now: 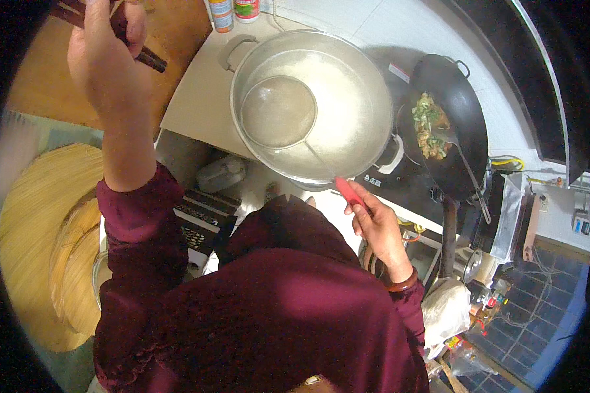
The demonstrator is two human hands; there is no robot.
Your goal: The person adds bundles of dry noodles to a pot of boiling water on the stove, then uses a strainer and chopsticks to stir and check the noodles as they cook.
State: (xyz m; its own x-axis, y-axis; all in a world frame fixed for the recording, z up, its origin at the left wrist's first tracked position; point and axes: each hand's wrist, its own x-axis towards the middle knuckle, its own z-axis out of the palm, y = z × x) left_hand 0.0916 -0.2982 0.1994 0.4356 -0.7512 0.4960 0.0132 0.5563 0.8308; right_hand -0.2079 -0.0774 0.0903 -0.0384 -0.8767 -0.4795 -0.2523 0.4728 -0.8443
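Observation:
My right hand (377, 231) grips the red handle (350, 192) of a round strainer. Its wide mesh head (279, 113) lies inside a large metal pot (312, 176), on the left side, over pale, cloudy liquid (344, 108). The thin metal shaft passes over the pot's near rim. At the upper left, my left hand (110, 59) is raised over a brown wooden surface (187, 29), closed around dark chopsticks (151, 60). How many it holds is hard to tell, as the picture's edge cuts off part of the hand.
Right of the pot, a black wok (464, 98) holds cooked food with greens (428, 127) and a metal spatula (467, 167). Its long handle (448, 236) points towards me. A black cooktop (381, 184) lies beneath. Cans (222, 17) stand behind; a woven round tray (39, 236) is at left.

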